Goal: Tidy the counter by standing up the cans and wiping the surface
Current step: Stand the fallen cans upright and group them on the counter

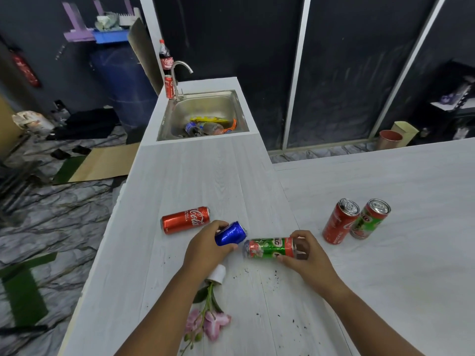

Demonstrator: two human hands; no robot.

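Currently gripping a blue can [230, 233] in the left hand [208, 246], fingers and thumb curling round it, tilting it over the table [195, 176]. Holding a green can [270, 247] at its end with the right hand [305, 255], fingers curling round the rim, the can lying on its side. Leaving a red can [185, 220] lying beyond the left hand, two upright cans [341, 222] standing right of the right hand, dark crumbs [276, 273] lying scattered near a pink flower [210, 322].

Bare counter [205, 176] toward the sink [239, 106]; fallen flower [210, 319] blocks nearside.
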